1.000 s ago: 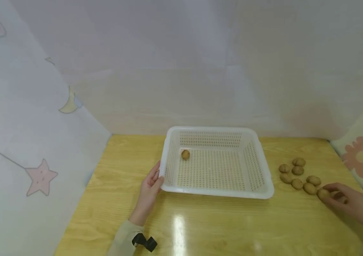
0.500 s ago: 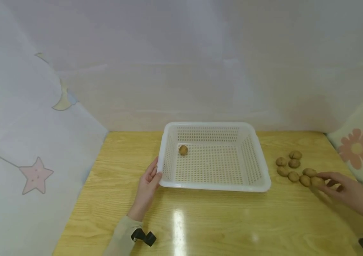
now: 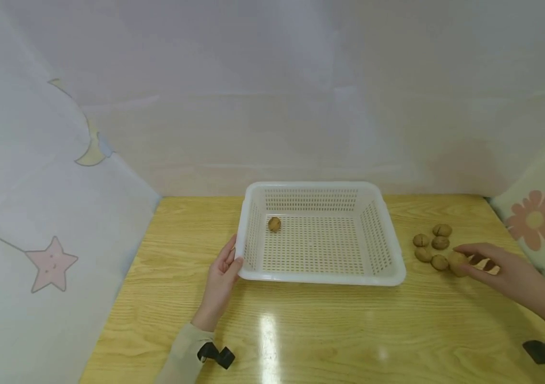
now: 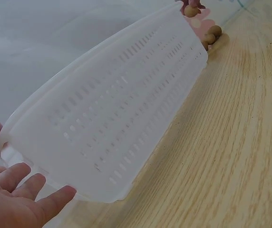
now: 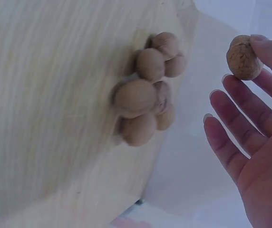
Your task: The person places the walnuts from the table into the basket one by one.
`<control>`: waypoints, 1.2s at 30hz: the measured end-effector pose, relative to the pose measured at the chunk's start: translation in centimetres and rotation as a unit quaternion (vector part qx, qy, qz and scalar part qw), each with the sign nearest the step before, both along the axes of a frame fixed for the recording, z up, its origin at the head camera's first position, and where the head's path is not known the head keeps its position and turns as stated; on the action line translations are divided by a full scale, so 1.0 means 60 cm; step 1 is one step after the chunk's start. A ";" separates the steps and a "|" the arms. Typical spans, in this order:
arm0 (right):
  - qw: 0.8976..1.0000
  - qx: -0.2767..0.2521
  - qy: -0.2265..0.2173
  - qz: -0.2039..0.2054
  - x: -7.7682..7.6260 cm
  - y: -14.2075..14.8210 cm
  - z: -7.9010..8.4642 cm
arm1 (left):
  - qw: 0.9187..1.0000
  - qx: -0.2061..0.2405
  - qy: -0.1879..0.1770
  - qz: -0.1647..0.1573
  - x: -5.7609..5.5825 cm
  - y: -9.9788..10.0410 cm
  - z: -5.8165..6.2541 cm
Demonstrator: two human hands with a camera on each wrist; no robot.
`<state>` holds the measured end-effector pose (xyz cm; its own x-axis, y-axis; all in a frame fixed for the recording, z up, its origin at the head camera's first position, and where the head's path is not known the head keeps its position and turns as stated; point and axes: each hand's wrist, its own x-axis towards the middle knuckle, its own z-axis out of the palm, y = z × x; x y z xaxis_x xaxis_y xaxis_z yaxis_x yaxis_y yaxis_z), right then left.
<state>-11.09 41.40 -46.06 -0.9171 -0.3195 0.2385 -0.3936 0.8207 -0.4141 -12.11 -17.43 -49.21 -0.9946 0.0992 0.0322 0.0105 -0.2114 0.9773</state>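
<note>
"What are your fingers doing?"

"My right hand (image 3: 512,274) is pinching a walnut (image 5: 244,58) between thumb and forefinger; its other three fingers are stretching out, slightly apart, holding nothing. My left hand (image 3: 219,280) is gripping the left rim of the white basket (image 3: 320,279), thumb over the edge, fingers underneath."

"Where is everything lying?"

"One nut (image 3: 274,224) is sitting on the basket floor, towards the far left corner. The loose walnuts (image 5: 135,98) are clustering on the table (image 3: 330,330), right of the basket. Mine is looking lifted, near them."

"So which step?"

"I'm judging it the pick-up, with the drop not yet done."

"And the next move?"

"It's calling, I'm guessing, for a leftward carry over the right rim, then a low release, my left hand steadying the basket."
</note>
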 end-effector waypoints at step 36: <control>0.985 0.003 -0.060 0.162 -0.164 -0.283 0.142 | 1.000 -0.005 0.004 -0.003 -0.001 -0.001 0.002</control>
<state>-20.92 24.39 -37.52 -0.7882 -0.6011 0.1319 -0.5837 0.6624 -0.4696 -12.20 -17.51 -49.11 -0.9936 0.1060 0.0396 0.0176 -0.2009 0.9794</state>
